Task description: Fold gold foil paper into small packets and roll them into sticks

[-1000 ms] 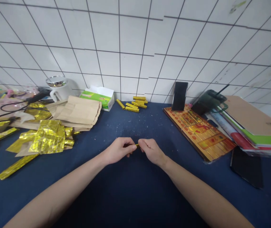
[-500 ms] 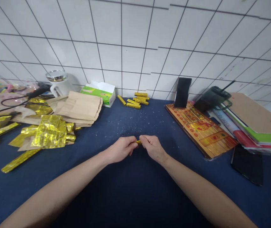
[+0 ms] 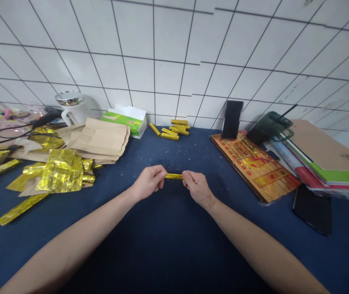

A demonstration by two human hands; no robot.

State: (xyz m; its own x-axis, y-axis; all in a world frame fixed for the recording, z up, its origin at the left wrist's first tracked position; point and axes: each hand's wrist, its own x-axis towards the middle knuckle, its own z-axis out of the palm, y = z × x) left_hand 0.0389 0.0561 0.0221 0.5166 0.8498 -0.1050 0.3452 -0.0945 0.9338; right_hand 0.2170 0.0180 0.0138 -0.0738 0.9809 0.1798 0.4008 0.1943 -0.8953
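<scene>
While both hands pinch one short gold foil stick, it lies level across the narrow gap between them, above the navy cloth-covered counter. The left hand closes on one end and the right hand on the other. Straight ahead by the white tiled wall lie one loose gold bar and a small stack of about six more. Leftward sit one crumpled gold foil heap, one long gold foil strip, one pile of brown paper sheets, one green-and-white tissue box and one white mug. Rightward lie one red-and-gold printed board, one upright black phone at its far edge, and one flat black phone.
</scene>
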